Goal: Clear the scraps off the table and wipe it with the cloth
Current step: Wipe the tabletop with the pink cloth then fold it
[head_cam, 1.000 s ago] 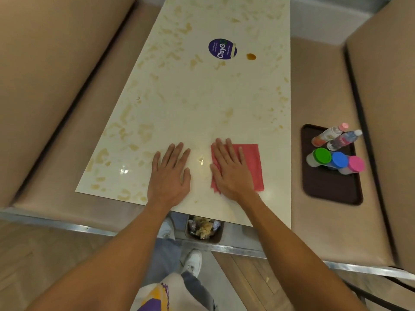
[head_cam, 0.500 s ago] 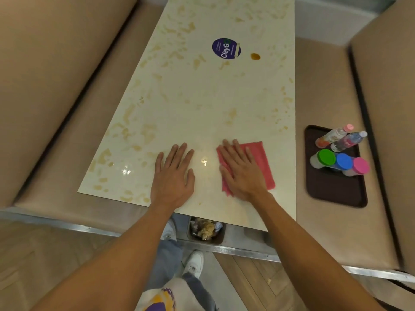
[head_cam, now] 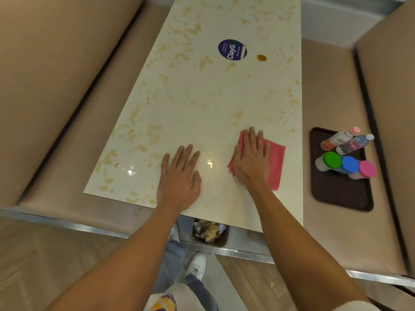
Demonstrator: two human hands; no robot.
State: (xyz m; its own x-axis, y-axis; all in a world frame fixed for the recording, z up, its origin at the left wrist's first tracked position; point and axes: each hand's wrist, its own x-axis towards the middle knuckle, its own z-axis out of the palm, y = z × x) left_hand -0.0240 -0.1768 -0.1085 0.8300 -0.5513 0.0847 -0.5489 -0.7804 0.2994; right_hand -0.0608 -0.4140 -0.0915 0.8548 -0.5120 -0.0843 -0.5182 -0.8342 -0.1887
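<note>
Cloth (head_cam: pixel 275 162) lies flat under right hand (head_cam: pixel 251 162), beside left hand (head_cam: pixel 179 180).

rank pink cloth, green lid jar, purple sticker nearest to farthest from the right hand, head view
1. Pink cloth, under the right hand.
2. Green lid jar, on the tray to its right.
3. Purple sticker, far up the table.

cloth (head_cam: pixel 276 162) partly hidden, table (head_cam: pixel 202 104) far end cropped

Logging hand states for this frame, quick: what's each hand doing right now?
Left hand: open, flat on the table, holding nothing.
Right hand: open, fingers straight, pressing the pink cloth to the table.
</note>
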